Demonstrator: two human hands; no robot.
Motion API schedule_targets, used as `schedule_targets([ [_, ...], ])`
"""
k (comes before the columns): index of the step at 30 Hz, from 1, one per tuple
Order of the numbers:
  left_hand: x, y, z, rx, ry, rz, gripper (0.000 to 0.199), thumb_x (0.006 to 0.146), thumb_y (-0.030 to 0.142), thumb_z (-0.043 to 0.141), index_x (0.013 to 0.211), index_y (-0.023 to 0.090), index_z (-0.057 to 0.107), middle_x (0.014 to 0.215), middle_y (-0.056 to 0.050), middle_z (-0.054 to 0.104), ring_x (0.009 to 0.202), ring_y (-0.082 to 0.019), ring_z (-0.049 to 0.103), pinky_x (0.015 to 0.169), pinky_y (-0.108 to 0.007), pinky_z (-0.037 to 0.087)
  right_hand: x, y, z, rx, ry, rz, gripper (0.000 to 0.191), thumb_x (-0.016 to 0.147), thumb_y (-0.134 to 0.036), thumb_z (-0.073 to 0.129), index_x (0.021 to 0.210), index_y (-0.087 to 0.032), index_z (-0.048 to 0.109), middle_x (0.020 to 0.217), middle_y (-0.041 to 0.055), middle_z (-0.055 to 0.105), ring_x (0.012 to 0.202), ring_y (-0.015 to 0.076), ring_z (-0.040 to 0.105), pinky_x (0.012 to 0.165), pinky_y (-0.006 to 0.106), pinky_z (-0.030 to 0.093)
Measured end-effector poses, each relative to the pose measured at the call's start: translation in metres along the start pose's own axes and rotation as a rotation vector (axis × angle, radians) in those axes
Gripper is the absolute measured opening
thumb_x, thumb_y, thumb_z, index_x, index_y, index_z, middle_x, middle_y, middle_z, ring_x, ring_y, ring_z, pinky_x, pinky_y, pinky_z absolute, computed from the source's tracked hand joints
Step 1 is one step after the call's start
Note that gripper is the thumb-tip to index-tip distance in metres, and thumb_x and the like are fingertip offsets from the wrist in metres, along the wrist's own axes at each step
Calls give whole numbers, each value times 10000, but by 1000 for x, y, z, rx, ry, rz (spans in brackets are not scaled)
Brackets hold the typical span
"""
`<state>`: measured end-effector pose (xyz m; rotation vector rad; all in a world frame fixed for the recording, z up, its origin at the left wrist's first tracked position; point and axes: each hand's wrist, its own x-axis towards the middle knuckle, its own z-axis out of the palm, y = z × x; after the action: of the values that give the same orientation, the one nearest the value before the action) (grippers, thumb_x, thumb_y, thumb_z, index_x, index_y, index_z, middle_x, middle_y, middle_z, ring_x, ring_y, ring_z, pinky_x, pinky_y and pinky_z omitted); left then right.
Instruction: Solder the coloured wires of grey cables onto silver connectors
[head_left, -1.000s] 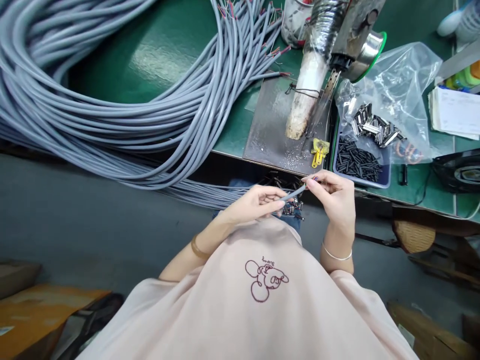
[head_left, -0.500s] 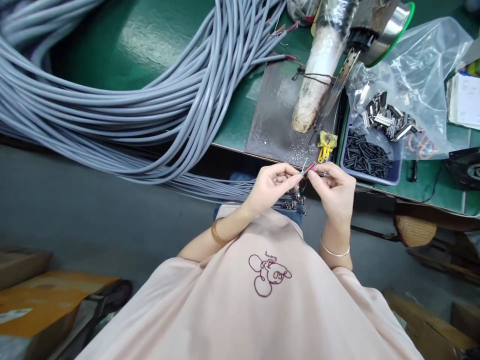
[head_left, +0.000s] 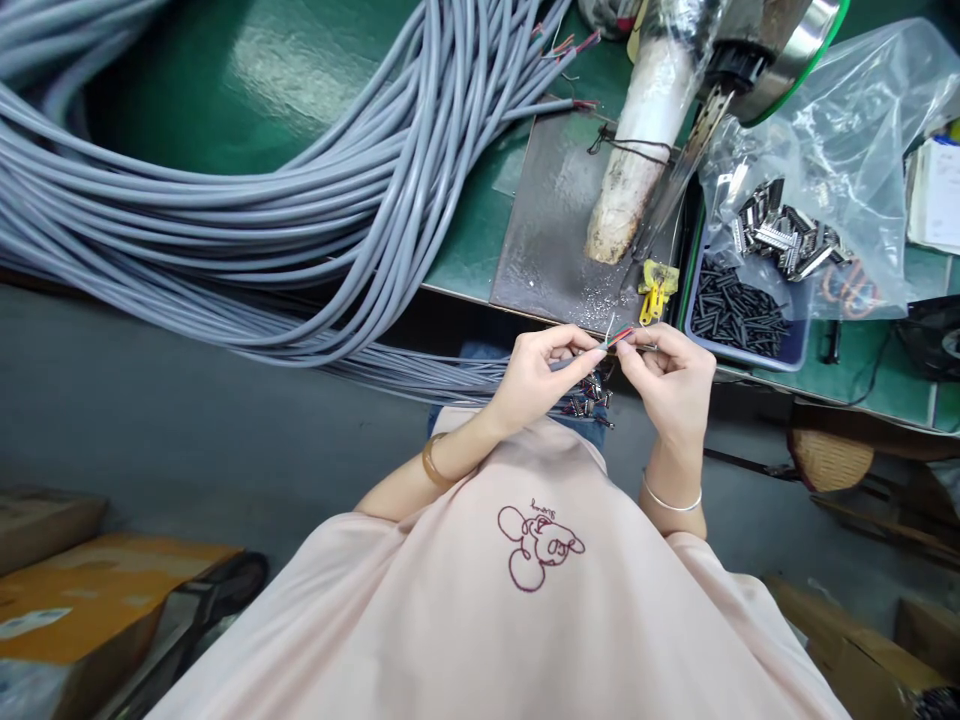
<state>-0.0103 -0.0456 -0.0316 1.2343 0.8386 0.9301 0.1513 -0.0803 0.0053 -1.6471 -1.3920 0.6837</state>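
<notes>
Just off the bench edge, my left hand (head_left: 551, 372) pinches the end of a grey cable between thumb and forefinger. Thin coloured wires (head_left: 619, 337), red and green among them, fan out from that end, and a white one points up. My right hand (head_left: 670, 375) faces it, thumb and forefinger closed on the tips of the coloured wires. Below the hands, finished-looking cable ends with metal connectors (head_left: 589, 405) rest over my lap. A bundle of grey cables (head_left: 420, 360) runs in from the left toward them.
A thick coil of grey cables (head_left: 360, 220) covers the bench's left side. Ahead lie a dark metal plate (head_left: 551, 225), a white-wrapped nozzle (head_left: 630, 170) and a yellow clip (head_left: 654, 295). To the right, a blue bin (head_left: 787, 350) holds black sleeves and a plastic bag of metal connectors (head_left: 784, 235).
My right hand has shifted very slightly right along the coloured wires, while my left stays in place. The view has tilted a little.
</notes>
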Motion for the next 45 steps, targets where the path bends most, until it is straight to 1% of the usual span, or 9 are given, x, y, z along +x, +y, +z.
schedule_targets([
  [6, -1, -1, 1, 130, 24, 52, 192, 891, 316, 686, 851, 130, 716, 794, -43, 707, 685, -109, 606, 660, -228, 486, 1, -3, 0, -60, -2, -5, 77, 824, -220, 661, 769, -174, 687, 685, -34, 573, 498, 34, 304, 469, 236, 183],
  [15, -4, 0, 5, 300, 86, 174, 179, 912, 299, 656, 843, 144, 715, 781, -37, 719, 644, -104, 587, 625, -231, 449, 0, -2, 4, -39, 14, 45, 34, 785, -186, 624, 767, -176, 651, 687, -41, 566, 475, 22, 270, 448, 217, 177],
  [25, -6, 0, 9, -76, 54, -13, 216, 922, 350, 654, 859, 146, 622, 649, 31, 571, 507, -42, 500, 495, -170, 413, -3, -3, 8, 95, 31, 156, 110, 809, -259, 656, 811, -167, 717, 667, -34, 586, 466, 23, 256, 436, 216, 161],
  [28, -6, 0, 8, -77, 55, -11, 222, 910, 352, 673, 850, 145, 621, 659, 27, 580, 517, -40, 506, 498, -163, 420, -7, -4, 9, -8, 65, 45, 97, 831, -255, 658, 806, -184, 718, 679, -27, 599, 478, 38, 294, 454, 229, 212],
  [30, -6, 2, 7, -90, 61, -12, 228, 906, 360, 677, 852, 144, 627, 678, 18, 595, 534, -43, 518, 514, -164, 435, -10, -5, 8, -107, 106, -94, 80, 842, -245, 664, 813, -201, 725, 717, -12, 632, 503, 56, 365, 485, 242, 284],
  [32, -6, 4, 6, -111, 54, -21, 224, 903, 356, 680, 857, 142, 638, 691, 12, 611, 549, -46, 530, 536, -168, 451, -12, -4, 7, -107, 140, -155, 99, 867, -258, 656, 811, -216, 726, 736, -1, 654, 545, 80, 455, 520, 254, 351],
  [37, -5, 8, 3, -140, 5, -40, 197, 892, 316, 691, 845, 129, 650, 689, 3, 634, 578, -57, 573, 571, -174, 475, -7, 1, 3, 93, 135, -8, 130, 900, -317, 655, 879, -233, 753, 812, 13, 689, 720, 125, 618, 590, 258, 447],
  [40, -4, 8, 3, -133, -17, -52, 194, 888, 302, 693, 829, 123, 644, 700, -9, 640, 609, -68, 599, 586, -177, 485, -3, 2, 1, 112, 53, 17, 98, 854, -310, 717, 907, -245, 769, 838, 13, 676, 727, 121, 598, 556, 243, 421],
  [45, -5, 8, 4, -123, -41, -60, 197, 886, 304, 690, 821, 124, 644, 697, -11, 638, 613, -75, 604, 596, -184, 500, -2, 2, 3, 162, 44, 44, 73, 841, -293, 726, 830, -230, 759, 789, 7, 639, 681, 103, 559, 521, 227, 380],
])
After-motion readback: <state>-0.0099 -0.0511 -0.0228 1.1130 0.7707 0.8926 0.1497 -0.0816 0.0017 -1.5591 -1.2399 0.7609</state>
